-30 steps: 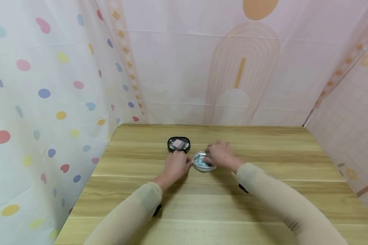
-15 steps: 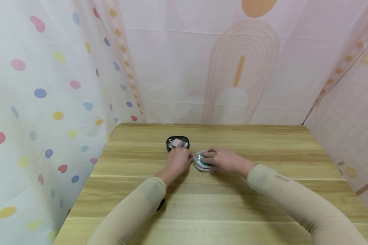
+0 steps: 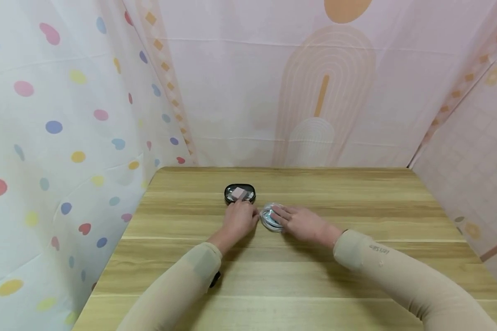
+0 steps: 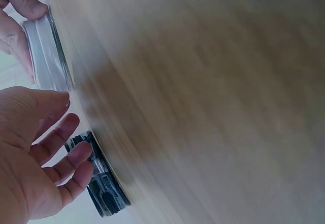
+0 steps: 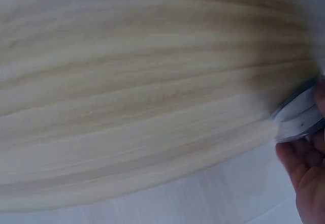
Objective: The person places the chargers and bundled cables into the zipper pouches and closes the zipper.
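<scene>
A round clear pouch point(image 3: 269, 218) with a whitish rim and something light blue inside lies mid-table. My right hand point(image 3: 305, 224) grips its right side, the thumb on one face and fingers on the other in the right wrist view. At the pouch's left end, my left hand point(image 3: 239, 218) pinches its edge between thumb and forefinger; the other fingers curl loosely in the left wrist view. Whatever small part sits between those fingertips is hidden. Just beyond the left hand stands a black-rimmed oval case point(image 3: 230, 189), a pink block showing through its clear top.
The wooden table point(image 3: 348, 285) has its far edge against a pale curtain point(image 3: 240, 92) with an arch print. A dotted curtain point(image 3: 66, 161) hangs along the left side.
The right hand has shifted on the pouch, its fingers now drawn together over the right side. The left hand stays at the pouch's left end.
</scene>
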Available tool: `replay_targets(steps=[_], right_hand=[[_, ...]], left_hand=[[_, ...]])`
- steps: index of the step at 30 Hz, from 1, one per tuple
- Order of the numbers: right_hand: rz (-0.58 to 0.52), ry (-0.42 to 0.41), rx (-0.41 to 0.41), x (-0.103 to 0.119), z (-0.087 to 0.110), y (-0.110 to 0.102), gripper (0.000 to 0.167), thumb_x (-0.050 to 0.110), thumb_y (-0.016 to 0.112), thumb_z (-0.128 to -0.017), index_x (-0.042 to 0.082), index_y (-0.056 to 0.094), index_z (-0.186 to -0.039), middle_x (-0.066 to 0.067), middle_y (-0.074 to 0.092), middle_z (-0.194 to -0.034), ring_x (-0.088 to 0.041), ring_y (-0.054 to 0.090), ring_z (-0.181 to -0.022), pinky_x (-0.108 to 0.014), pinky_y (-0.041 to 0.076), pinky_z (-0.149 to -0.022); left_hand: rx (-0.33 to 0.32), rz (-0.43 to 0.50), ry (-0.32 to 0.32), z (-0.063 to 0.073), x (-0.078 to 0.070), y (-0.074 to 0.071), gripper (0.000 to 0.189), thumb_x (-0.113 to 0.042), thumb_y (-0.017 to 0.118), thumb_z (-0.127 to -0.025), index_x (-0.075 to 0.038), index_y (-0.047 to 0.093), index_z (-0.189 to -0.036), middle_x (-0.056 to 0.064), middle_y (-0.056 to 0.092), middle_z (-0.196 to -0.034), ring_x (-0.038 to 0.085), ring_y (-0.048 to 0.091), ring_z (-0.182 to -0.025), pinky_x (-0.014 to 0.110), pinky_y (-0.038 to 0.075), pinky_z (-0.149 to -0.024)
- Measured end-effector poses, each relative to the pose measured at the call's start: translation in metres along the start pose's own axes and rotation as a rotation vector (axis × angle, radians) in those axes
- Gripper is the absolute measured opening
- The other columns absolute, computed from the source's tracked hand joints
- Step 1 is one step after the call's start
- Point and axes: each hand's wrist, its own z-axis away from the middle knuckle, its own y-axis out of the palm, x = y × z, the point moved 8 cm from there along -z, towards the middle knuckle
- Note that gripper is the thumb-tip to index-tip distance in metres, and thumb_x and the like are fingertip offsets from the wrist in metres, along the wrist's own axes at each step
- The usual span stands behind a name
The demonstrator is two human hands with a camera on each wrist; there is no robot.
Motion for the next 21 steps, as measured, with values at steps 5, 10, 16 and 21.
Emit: replay_targets(steps=[5, 10, 16, 21], right_hand=[[0.086, 0.026, -0.048, 0.006, 0.000, -0.002, 0.054, 0.033, 0.068, -0.104, 0.004, 0.061, -0.149, -0.016, 0.062, -0.153, -0.029, 0.072, -0.115, -0.039, 0.063, -0.092], [0.142, 0.047, -0.070, 0.008, -0.003, -0.006, 0.055, 0.035, 0.072, -0.102, 0.003, 0.063, -0.146, -0.017, 0.065, -0.149, -0.027, 0.071, -0.098, -0.037, 0.063, -0.081], [0.039, 0.092, -0.046, 0.006, 0.000, -0.008, 0.057, 0.034, 0.073, -0.101, 0.004, 0.062, -0.148, -0.016, 0.063, -0.151, -0.031, 0.070, -0.103, -0.043, 0.062, -0.085], [-0.075, 0.139, 0.031, 0.000, 0.002, -0.007, 0.064, 0.043, 0.075, -0.099, 0.008, 0.060, -0.151, -0.017, 0.061, -0.154, -0.035, 0.067, -0.123, -0.049, 0.058, -0.103]], left_hand=[[-0.022, 0.006, 0.026, 0.007, -0.008, -0.003, 0.009, -0.026, 0.081, -0.094, -0.021, 0.086, -0.088, 0.001, 0.082, -0.094, 0.030, 0.073, -0.091, 0.048, 0.058, -0.084], [-0.035, 0.005, 0.036, 0.010, -0.014, -0.003, 0.013, -0.025, 0.080, -0.095, -0.020, 0.084, -0.084, 0.001, 0.082, -0.098, 0.031, 0.071, -0.092, 0.048, 0.058, -0.083], [-0.026, 0.005, 0.019, 0.009, -0.011, 0.001, 0.011, -0.027, 0.080, -0.095, -0.023, 0.084, -0.086, -0.001, 0.082, -0.096, 0.029, 0.070, -0.090, 0.046, 0.056, -0.082], [-0.028, -0.008, 0.021, 0.001, -0.009, 0.000, 0.007, -0.029, 0.081, -0.095, -0.026, 0.085, -0.091, -0.003, 0.082, -0.093, 0.029, 0.074, -0.092, 0.047, 0.058, -0.081]])
